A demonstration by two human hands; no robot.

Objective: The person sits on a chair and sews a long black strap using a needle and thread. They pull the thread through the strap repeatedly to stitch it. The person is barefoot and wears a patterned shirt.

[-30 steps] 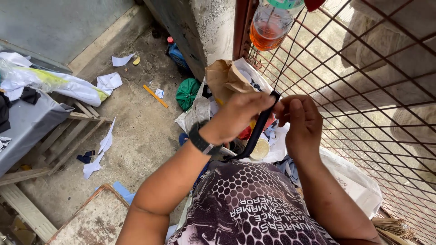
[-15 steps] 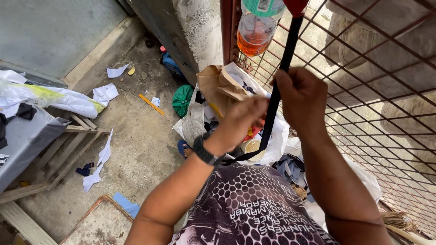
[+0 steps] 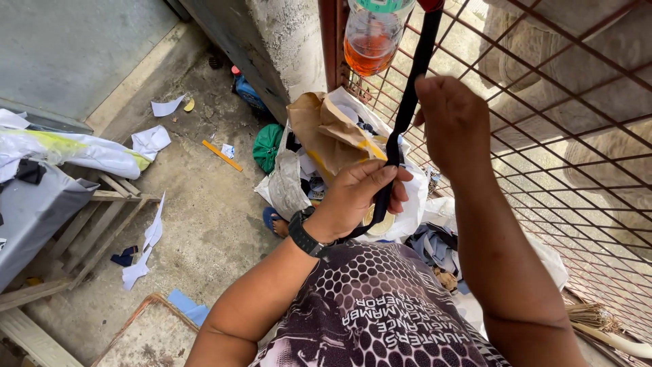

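**Black strap pulled tight at the metal grille**

While the strap (image 3: 407, 109) hangs taut from up near the top of the grille (image 3: 543, 136), both hands are working it. Left hand (image 3: 356, 197) is pinching the lower end, fingers curled round it, thumb on top. Right hand (image 3: 455, 122) is closed around it higher up, right against the mesh. Looks to me like the tensioning or tying stage, so the next bit probably needs a firm grip and a steady pull. It's a flat, narrow, black band, slightly twisted, running up past a hanging bottle (image 3: 372, 34) of orange liquid. Bags (image 3: 326, 136) and scraps sit on the floor below.
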